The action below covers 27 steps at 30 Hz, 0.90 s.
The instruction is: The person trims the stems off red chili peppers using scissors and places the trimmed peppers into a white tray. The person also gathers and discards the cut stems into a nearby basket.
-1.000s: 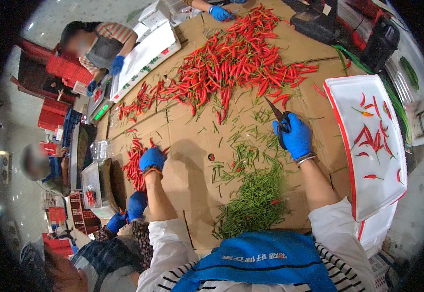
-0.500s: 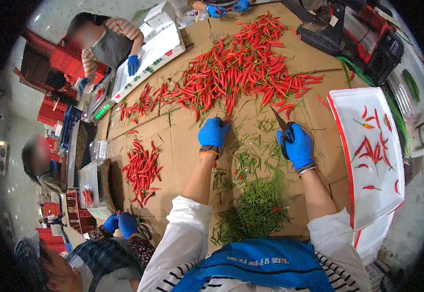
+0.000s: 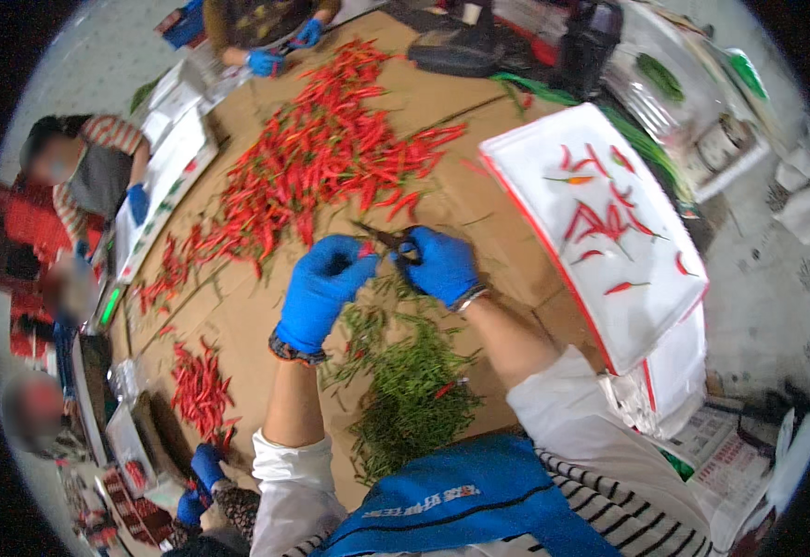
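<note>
My left hand [image 3: 323,290], in a blue glove, is closed with a red chili pepper [image 3: 365,249] pinched at its fingertips; most of the pepper is hidden by the fingers. My gloved right hand [image 3: 444,267] grips a pair of dark scissors [image 3: 386,238], whose blades point left toward that pepper. The two hands are close together over the cardboard-covered table [image 3: 465,204]. Beyond them spreads a large heap of red chili peppers [image 3: 307,167] with green stems. Nearer my body lies a mound of cut green stems [image 3: 414,385].
On the right sits a white tray [image 3: 554,162] with a red side and several chilies on it. A smaller chili pile [image 3: 201,392] is at the left. Co-workers' gloved hands [image 3: 266,63] work at the far edge and along the left. A green-lit scale [image 3: 108,304] stands far left.
My left hand has come up from the heap's near edge with a chili, close to the scissors. My hands are nearer each other. The whole view has swung to the right.
</note>
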{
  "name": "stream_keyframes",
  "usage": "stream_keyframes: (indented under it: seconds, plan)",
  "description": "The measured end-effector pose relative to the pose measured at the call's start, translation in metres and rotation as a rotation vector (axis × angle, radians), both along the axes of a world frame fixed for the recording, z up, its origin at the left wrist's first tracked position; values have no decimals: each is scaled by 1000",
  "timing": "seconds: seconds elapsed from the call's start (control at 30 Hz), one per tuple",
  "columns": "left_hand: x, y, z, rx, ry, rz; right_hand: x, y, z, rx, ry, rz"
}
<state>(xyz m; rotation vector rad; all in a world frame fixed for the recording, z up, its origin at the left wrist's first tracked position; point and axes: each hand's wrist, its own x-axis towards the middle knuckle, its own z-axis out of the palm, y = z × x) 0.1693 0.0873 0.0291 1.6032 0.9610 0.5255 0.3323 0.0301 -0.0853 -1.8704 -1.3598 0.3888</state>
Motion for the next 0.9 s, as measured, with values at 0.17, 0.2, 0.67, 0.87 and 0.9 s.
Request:
stream_keyframes:
  seconds: [0.17, 0.2, 0.67, 0.87, 0.9]
  plan:
    - [123, -37, 32, 270, -24, -358, -3, 13, -20, 207, 430, -49]
    - [135, -38, 30, 216, -214, -408, -2, 17, -25, 272, 613, -70]
    - [-58, -13, -125, 959, 147, -504, 14, 11, -51, 376, 1176, -224]
    - [-53, -9, -106, 826, 27, -564, 19, 7, -58, 453, 1412, -141]
    - [-45, 9, -103, 822, 73, -510, 19, 7, -57, 462, 1409, -149]
